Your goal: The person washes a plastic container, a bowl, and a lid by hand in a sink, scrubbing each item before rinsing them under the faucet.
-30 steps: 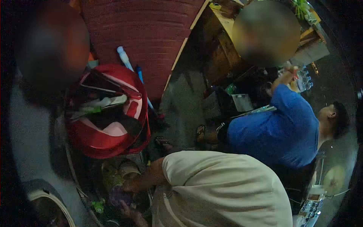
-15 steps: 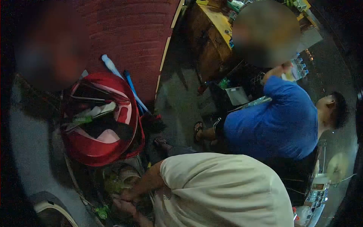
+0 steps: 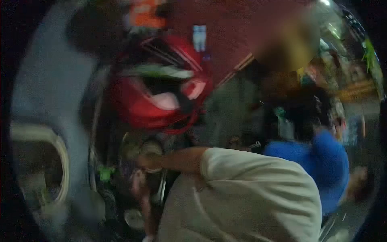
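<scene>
Neither my left hand nor my right hand can be made out; the view is turned sideways and smeared by motion. Close by at the bottom is another person in a cream T-shirt (image 3: 250, 193). That person's hands (image 3: 140, 176) are together low down, beside a pale round container (image 3: 151, 148); what they hold is too blurred to tell. Above them lies an open red bag (image 3: 141, 111) with a pale lining, with dark things and a white-and-green item (image 3: 169, 71) inside.
A second person in a blue shirt (image 3: 326, 161) is at the right. A maroon surface (image 3: 229, 36) runs along the top. At the left is a pale curved rim (image 3: 62, 161) over grey floor (image 3: 78, 92). A small bright green object (image 3: 106, 173) lies near the working hands.
The view has swung round: the red bag shifts up and right, the blue-shirted person moves down and right. The cream-shirted person's hands appear higher in the frame, still together.
</scene>
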`<state>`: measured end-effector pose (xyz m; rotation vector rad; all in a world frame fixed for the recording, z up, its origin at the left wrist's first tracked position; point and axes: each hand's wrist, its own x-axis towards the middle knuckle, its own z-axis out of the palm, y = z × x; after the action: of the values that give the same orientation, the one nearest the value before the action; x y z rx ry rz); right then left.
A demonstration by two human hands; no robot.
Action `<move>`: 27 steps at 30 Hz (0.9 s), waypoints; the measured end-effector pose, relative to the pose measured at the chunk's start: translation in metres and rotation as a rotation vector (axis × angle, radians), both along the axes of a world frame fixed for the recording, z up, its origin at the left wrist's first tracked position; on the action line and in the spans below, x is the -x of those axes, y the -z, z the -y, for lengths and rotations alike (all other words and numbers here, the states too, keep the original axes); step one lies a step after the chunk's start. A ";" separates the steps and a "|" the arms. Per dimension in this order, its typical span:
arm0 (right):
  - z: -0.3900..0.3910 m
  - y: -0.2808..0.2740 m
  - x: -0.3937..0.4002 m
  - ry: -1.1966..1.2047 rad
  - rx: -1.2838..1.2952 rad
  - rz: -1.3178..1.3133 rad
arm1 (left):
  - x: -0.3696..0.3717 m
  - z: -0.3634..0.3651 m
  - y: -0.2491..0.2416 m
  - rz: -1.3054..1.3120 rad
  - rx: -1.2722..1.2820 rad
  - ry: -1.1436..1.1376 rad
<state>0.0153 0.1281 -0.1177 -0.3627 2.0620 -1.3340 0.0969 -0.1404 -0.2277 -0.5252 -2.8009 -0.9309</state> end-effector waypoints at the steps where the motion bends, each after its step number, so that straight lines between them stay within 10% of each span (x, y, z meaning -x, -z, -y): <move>1: 0.003 0.001 0.002 -0.027 -0.010 -0.004 | -0.008 -0.005 -0.006 -0.051 0.047 -0.020; 6: 0.030 0.024 0.014 -0.106 -0.188 -0.053 | 0.033 -0.051 -0.053 -0.454 0.409 -0.297; 10: 0.035 0.033 0.027 -0.096 -0.424 -0.217 | 0.034 -0.078 0.006 -0.310 0.179 -0.211; 13: 0.041 0.038 0.023 -0.215 -0.517 -0.251 | 0.044 -0.091 -0.100 0.278 0.316 -0.238; 16: 0.050 0.050 0.021 -0.376 -0.546 -0.224 | 0.038 -0.077 -0.141 0.856 -0.275 -0.487; 19: 0.062 0.051 0.022 -0.131 -0.083 0.129 | -0.002 -0.063 -0.079 0.262 -0.091 -0.711; 22: 0.074 0.022 0.037 -0.486 -0.638 -0.084 | -0.025 -0.027 -0.181 0.483 -0.300 -0.925; 27: 0.060 0.100 0.052 -0.656 -0.484 -0.748 | -0.043 -0.002 -0.208 0.242 -0.208 -1.173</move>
<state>-0.0365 0.0686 -0.2177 -1.3201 2.4149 -0.2868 0.1403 -0.1383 -0.0194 1.1915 -2.4233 -0.9403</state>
